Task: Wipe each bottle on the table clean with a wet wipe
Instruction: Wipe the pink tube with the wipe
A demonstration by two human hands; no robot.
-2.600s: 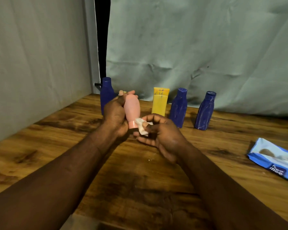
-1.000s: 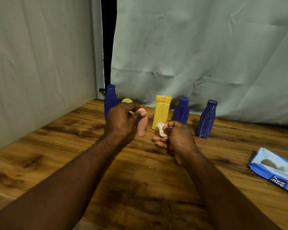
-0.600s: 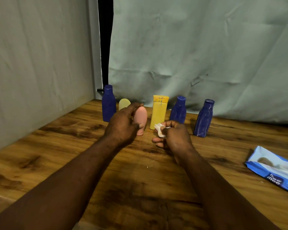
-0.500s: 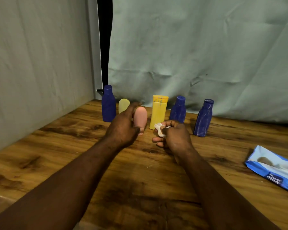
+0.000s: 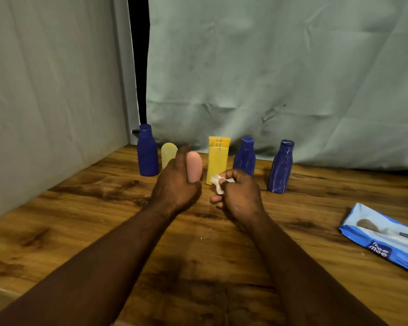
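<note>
Clearly midway: along the surface's (image 5: 85,231) far edge stand five bottles, their cleanliness unclear. Left hand (image 5: 174,184) fingers grip the pink bottle (image 5: 194,167) near that row; right hand (image 5: 239,196) fingers pinch the wet wipe (image 5: 218,183).

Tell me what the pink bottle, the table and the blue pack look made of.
Pink bottle: probably matte plastic, with a smooth, even colour and no glare.
Table: wood or wood-look laminate, with brown grain and dark streaks; I cannot tell which.
Blue pack: thin glossy plastic film, creased, with printed lettering.
</note>
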